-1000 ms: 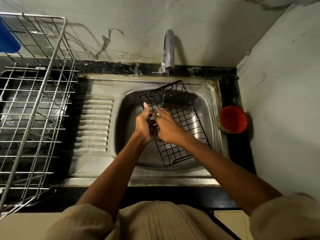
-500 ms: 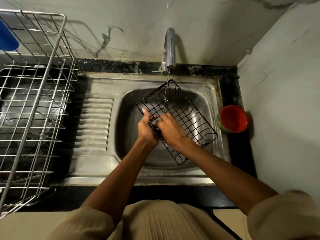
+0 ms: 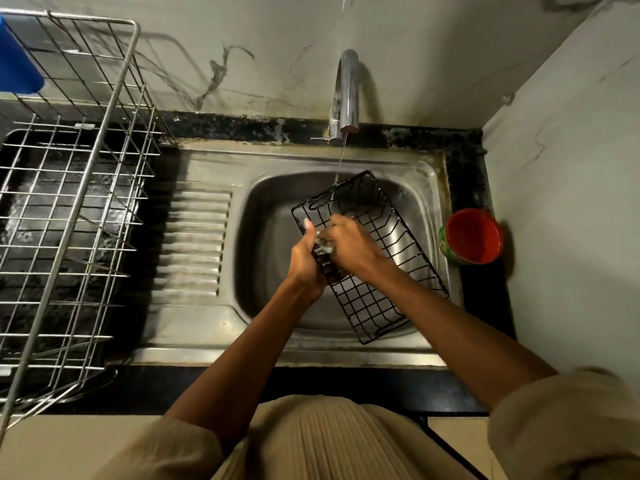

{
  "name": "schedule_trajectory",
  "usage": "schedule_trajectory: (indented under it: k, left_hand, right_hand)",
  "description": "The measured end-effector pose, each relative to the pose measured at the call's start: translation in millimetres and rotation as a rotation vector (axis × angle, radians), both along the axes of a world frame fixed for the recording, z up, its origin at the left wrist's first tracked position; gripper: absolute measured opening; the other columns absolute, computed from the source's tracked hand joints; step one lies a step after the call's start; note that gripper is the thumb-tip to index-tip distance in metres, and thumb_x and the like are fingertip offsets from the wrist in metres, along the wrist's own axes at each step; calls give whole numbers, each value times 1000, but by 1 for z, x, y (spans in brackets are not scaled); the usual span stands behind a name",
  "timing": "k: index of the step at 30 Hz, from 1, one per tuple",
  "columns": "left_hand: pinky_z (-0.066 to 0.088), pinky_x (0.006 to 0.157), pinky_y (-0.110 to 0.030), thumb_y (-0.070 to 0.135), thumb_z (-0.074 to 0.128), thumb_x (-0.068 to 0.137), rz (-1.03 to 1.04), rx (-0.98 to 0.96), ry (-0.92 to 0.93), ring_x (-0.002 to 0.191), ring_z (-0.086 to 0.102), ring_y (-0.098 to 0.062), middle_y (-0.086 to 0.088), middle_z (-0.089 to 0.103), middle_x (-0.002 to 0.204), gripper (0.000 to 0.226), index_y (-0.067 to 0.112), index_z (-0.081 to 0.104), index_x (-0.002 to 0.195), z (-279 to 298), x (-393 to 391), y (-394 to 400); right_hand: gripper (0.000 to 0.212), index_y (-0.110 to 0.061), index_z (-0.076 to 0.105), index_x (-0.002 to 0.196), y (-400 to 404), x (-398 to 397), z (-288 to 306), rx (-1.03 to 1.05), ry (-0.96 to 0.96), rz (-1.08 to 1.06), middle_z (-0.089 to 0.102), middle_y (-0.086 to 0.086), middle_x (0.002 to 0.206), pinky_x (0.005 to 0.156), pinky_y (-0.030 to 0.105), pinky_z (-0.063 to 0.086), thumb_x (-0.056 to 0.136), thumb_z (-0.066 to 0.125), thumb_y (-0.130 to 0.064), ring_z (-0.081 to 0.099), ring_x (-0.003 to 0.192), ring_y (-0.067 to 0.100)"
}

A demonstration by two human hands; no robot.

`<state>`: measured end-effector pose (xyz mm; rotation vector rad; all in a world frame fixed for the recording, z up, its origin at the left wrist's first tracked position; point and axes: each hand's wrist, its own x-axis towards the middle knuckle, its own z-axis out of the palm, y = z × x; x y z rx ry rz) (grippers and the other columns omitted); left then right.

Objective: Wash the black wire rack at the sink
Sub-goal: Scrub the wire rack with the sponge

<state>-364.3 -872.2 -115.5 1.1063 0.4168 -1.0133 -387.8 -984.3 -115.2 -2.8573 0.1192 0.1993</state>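
Two hands meet at one black wire rack, which hangs tilted over the basin of the steel sink. Its far end lies under the tap and its near end reaches over the front rim of the basin. The left hand grips the rack's left long edge, fingers wrapped round the wire and thumb pointing up along it. The right hand lies on the inside of the rack just beside the left one, its fingers curled round one small pale scrubber pressed against the wires; exactly what the scrubber is cannot be told. One thin stream of water runs from the single tap and falls onto the rack's far end, close to the hands.

One ribbed draining board forms the left part of the sink. Left of it stands one large silver wire dish rack on the dark counter, with one blue thing at its far corner, mostly cut off by the picture's edge. To the right of the basin, on the counter and near the wall, stands one cup, red inside and green outside. Two beige sleeves are pushed up above the forearms.
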Motion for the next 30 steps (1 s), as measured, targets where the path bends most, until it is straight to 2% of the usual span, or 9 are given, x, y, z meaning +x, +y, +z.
schedule_trajectory:
  k: [3,5,7,9,11,15,18,22,30]
  left_hand:
    - [48,83,-44,71,31,98,-42,68,-53,101,58,-37,-22,64,109,72,8,64,112,4,2,8]
    - [50,88,-46,71,38,96,-66,83,-76,101,64,-33,-17,67,108,68,13,56,127,8,1,7]
    - [54,97,-50,69,37,98,-113,74,-131,109,69,-31,-16,73,115,67,16,56,135,8,-1,1]
    - [54,99,-54,61,36,102,-116,51,-161,113,69,-29,-16,73,118,60,15,64,129,9,-2,-3]
    - [54,98,-55,54,39,104,-69,45,-144,114,68,-31,-19,71,120,57,10,64,128,7,-3,0]
    - [55,92,-60,51,55,98,51,114,-136,108,69,-39,-25,69,120,61,1,49,134,-9,-4,18]
    - [53,92,-62,40,57,101,92,110,-185,94,69,-31,-13,67,104,49,5,42,132,-10,0,23]
    - [58,77,-46,30,57,102,85,35,-214,79,69,-19,-4,68,96,31,13,43,124,2,2,15]
    - [58,73,-39,47,70,87,177,16,-219,91,66,-28,-13,63,105,61,7,50,128,1,24,27]
  right_hand:
    - [25,-12,70,112,-28,2,-3,-51,-18,-254,53,9,122,73,25,48,88,66,-6,61,95,23]
    - [36,-10,67,120,-27,4,-3,-68,-43,-381,50,11,127,80,33,56,85,66,-1,61,99,26]
    - [36,-16,66,122,-9,2,-3,-38,-62,-319,54,10,123,79,36,57,89,62,-3,60,100,25]
    - [15,-24,66,102,10,-2,-2,130,-76,-234,64,5,101,71,38,56,98,52,-20,64,89,22]
    - [21,-20,59,89,12,-7,-8,152,-129,-109,63,3,85,65,34,51,101,46,-31,64,78,20]
    - [4,-16,65,95,-5,-19,-11,141,8,40,58,-1,101,65,23,42,92,63,-18,55,83,12]
    - [26,-12,74,108,-24,-22,-24,116,-48,-129,57,3,109,76,27,53,85,68,-3,54,94,15]
    - [33,-11,72,107,-2,-12,-10,255,-218,-309,54,6,110,61,1,32,101,46,-29,52,82,10]
    - [26,-14,73,105,0,-25,-10,384,104,-13,63,2,111,89,30,55,82,72,-2,58,98,10]
